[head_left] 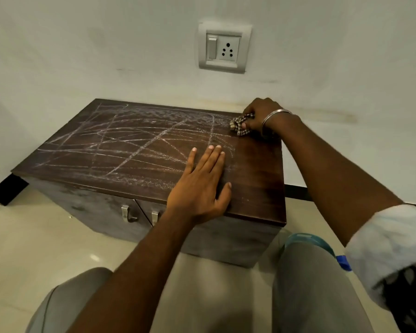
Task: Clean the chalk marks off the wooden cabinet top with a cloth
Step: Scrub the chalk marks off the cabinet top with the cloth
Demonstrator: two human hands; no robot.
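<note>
My right hand (257, 116) grips the checked cloth (238, 127), half hidden under my fingers, on the chalked cabinet top (257, 169); my left hand (202, 186) lies flat, fingers straight.

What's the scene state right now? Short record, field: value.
surface: cabinet top, dark wood
marks: chalk marks across left and middle; right strip nearly bare
tool: cloth, checked, bunched at the far right corner
right hand: grips the cloth against the top
left hand: flat on the top near the front edge, fingers straight
wall: socket plate above the cabinet
</note>
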